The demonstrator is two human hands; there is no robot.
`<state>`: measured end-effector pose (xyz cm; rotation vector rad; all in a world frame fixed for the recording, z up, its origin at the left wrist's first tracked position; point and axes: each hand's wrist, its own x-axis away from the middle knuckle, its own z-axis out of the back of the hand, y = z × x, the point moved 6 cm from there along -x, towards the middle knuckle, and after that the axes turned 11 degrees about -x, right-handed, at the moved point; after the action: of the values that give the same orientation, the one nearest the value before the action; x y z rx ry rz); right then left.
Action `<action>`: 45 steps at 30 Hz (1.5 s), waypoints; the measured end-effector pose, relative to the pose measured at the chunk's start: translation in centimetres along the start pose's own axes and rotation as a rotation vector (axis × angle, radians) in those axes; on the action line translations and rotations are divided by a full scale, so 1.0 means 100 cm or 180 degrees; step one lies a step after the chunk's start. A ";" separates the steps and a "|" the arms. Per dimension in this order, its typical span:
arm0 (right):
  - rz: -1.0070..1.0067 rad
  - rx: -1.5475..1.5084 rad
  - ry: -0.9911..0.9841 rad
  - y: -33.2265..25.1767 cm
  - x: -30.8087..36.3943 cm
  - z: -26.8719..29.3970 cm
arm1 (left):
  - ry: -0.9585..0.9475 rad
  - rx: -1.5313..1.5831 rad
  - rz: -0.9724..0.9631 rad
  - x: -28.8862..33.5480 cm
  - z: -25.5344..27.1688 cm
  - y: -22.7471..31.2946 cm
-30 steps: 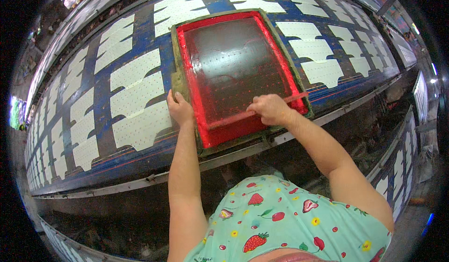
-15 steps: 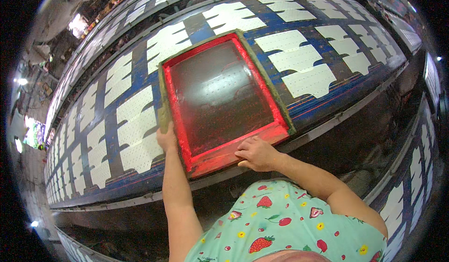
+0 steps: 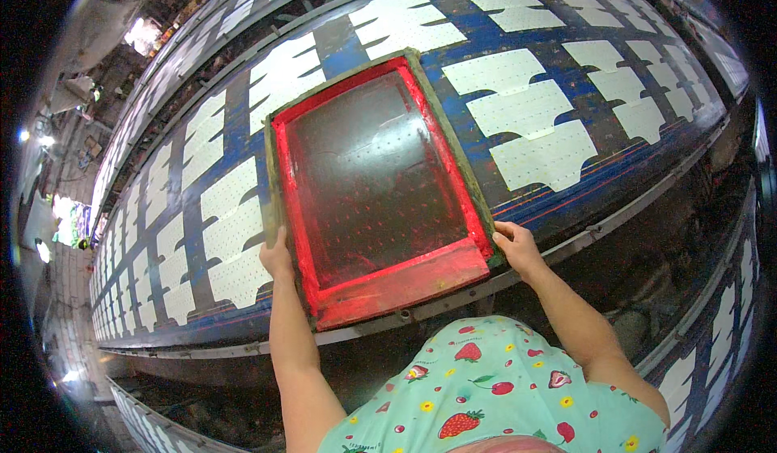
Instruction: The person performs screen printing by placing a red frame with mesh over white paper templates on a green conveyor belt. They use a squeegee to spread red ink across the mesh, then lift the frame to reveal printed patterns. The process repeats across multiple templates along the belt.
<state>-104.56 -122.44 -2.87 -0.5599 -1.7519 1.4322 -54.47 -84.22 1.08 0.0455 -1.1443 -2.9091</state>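
Observation:
A screen-printing frame (image 3: pixel 405 285) with a dark, glossy mesh and a red border lies tilted over the long table in front of me. My left hand (image 3: pixel 277 256) is closed on its left side, near the lower corner. At the lower right corner, the fingers of my right hand (image 3: pixel 520 249) grip the opposite edge, thumb on top. Small marks show through the lower part of the mesh. Just right of the frame are white dotted cut pieces (image 3: pixel 530 160), laid flat on the blue-stained table (image 3: pixel 579 150). What lies under the frame is mostly hidden.
More white cut pieces (image 3: pixel 235 243) run in two rows along the table to both sides. A metal rail (image 3: pixel 583 233) borders its near edge. Other tables with white pieces (image 3: pixel 688 396) stand behind and beyond.
My right hand has moved from the frame's lower bar to its right edge and now grips it. The frame has shifted slightly left and toward me in the picture; my left hand keeps its hold.

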 end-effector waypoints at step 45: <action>-0.0004 0.0410 0.1308 -0.048 -0.108 0.410 | -0.0527 0.1848 -0.0121 0.287 -0.234 0.260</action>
<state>-130.08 -156.68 -3.57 -0.7253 -1.3272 1.3084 -82.26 -119.90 1.06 -0.1713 -1.9907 -2.5377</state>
